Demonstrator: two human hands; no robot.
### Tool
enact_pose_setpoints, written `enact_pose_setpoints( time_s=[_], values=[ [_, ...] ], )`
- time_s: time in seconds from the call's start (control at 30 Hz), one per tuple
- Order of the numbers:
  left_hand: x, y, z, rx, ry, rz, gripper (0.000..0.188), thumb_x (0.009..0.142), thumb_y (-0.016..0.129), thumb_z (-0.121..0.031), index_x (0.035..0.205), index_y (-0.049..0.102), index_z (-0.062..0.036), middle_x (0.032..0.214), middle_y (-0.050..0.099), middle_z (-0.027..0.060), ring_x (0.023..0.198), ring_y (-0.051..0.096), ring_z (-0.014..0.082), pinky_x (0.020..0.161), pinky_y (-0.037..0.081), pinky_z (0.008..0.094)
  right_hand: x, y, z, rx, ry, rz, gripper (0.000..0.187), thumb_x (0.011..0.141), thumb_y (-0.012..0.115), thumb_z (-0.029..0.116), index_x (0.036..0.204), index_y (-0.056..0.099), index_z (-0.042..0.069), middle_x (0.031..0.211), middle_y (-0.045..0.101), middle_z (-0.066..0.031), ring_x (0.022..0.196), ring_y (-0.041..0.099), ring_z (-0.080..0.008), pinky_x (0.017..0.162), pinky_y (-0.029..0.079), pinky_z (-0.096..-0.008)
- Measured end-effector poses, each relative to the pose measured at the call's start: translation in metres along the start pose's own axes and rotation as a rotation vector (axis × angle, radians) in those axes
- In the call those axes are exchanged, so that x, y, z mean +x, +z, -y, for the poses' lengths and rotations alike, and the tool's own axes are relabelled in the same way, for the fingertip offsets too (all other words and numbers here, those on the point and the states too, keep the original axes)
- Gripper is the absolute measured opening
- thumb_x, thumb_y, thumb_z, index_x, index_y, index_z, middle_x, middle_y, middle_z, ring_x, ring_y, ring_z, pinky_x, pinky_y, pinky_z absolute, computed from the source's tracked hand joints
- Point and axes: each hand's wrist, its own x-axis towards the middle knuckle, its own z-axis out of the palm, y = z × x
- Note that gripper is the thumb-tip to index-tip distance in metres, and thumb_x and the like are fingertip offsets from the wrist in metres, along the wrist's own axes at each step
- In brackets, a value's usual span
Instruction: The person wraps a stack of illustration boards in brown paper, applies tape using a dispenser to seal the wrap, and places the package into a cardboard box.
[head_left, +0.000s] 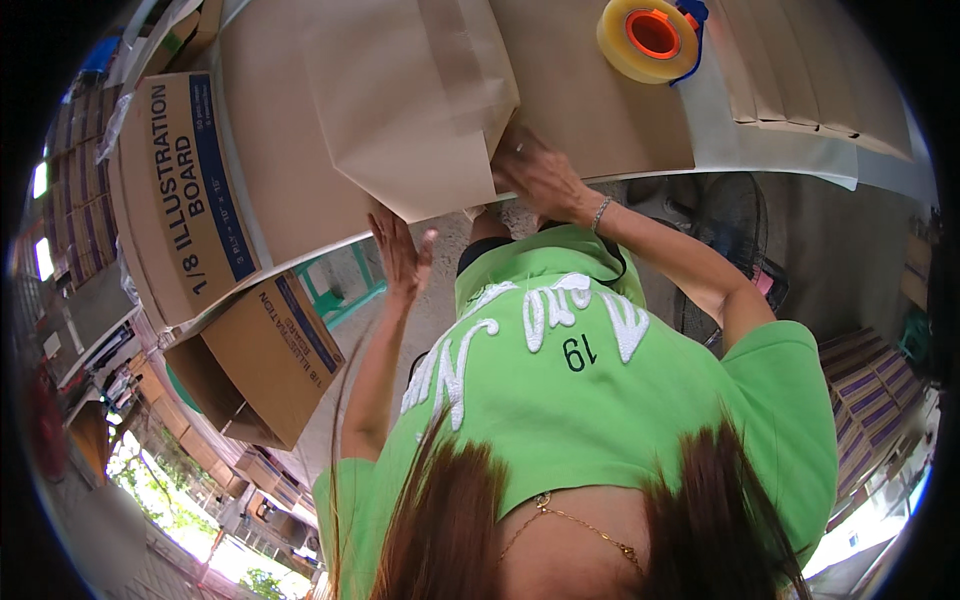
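Observation:
A large sheet of brown wrapping paper [420, 120], creased and folded to slanted corners, lies on the table with its near end at the front edge. My left hand [400, 253] is open at the left corner of that end, its fingers stretched and its thumb apart. At the right side of the folded end, my right hand [543, 178] has its fingers curled against the paper's edge; some fingertips are hidden. Beneath the wrapping paper is flat brown material [610, 130]. What the paper covers, if anything, cannot be seen.
A roll of clear tape [648, 60] on an orange and blue holder stands at the far right. Brown wrapped packs [790, 70] lie beyond it. A printed carton [185, 190] sits at the left, an open carton [260, 365] below. A black fan [735, 230] stands under the right side.

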Motion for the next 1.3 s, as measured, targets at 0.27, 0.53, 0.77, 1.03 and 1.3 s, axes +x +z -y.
enact_pose_setpoints(
  time_s=[0.27, 0.53, 0.77, 1.03, 1.3],
  values=[
    [-0.024, 0.028, -0.035, -0.094, 0.090, 0.144, 0.063, 0.090, 0.059, -0.036, 0.138, 0.044, 0.0012, 0.149, 0.034, 0.0256, 0.140, 0.030, 0.0390, 0.118, 0.018, 0.0516, -0.012, 0.021, 0.032, 0.171, -0.230, 0.163, 0.037, 0.095, 0.055, 0.036, 0.117, 0.067, 0.008, 0.125, 0.060, -0.0185, 0.129, 0.045, -0.0349, 0.111, 0.030, -0.0458],
    [0.017, -0.033, 0.049, -0.941, -0.696, -0.322, 0.073, 0.094, 0.043, -0.066, 0.118, 0.063, 0.0001, 0.103, 0.068, 0.0132, 0.082, 0.063, 0.0212, 0.077, 0.049, 0.0357, -0.013, -0.019, 0.005, 0.680, 0.492, -0.261, 0.048, 0.101, 0.048, 0.042, 0.100, 0.067, -0.002, 0.080, 0.063, -0.0064, 0.088, 0.064, -0.0166, 0.083, 0.049, -0.0303],
    [0.062, -0.065, 0.058, -1.052, -0.694, -0.102, 0.087, 0.090, 0.038, -0.075, 0.115, 0.062, 0.0058, 0.098, 0.068, 0.0143, 0.063, 0.060, 0.0137, 0.050, 0.045, 0.0229, 0.059, -0.009, 0.028, 0.585, 0.818, -0.461, 0.070, 0.090, 0.055, 0.065, 0.083, 0.065, -0.004, 0.071, 0.060, -0.0059, 0.067, 0.062, -0.0143, 0.059, 0.049, -0.0323],
    [0.099, -0.050, 0.060, -1.102, -0.693, -0.352, 0.050, 0.086, 0.072, -0.048, 0.078, 0.068, 0.0012, 0.071, 0.066, 0.0070, 0.062, 0.064, 0.0115, 0.054, 0.051, 0.0236, 0.072, 0.013, 0.029, 0.393, 0.768, -0.733, 0.067, 0.092, 0.060, 0.052, 0.055, 0.055, -0.003, 0.048, 0.049, -0.0054, 0.049, 0.046, -0.0145, 0.051, 0.039, -0.0387],
    [0.096, -0.041, 0.046, -1.274, -0.581, -0.423, 0.035, 0.088, 0.073, -0.034, 0.080, 0.066, -0.0014, 0.073, 0.064, 0.0039, 0.064, 0.063, 0.0101, 0.059, 0.055, 0.0235, 0.072, 0.023, 0.021, 0.553, 0.674, -0.885, 0.061, 0.094, 0.060, 0.049, 0.054, 0.050, 0.004, 0.048, 0.041, 0.0023, 0.049, 0.037, -0.0105, 0.046, 0.032, -0.0335]
  ],
)
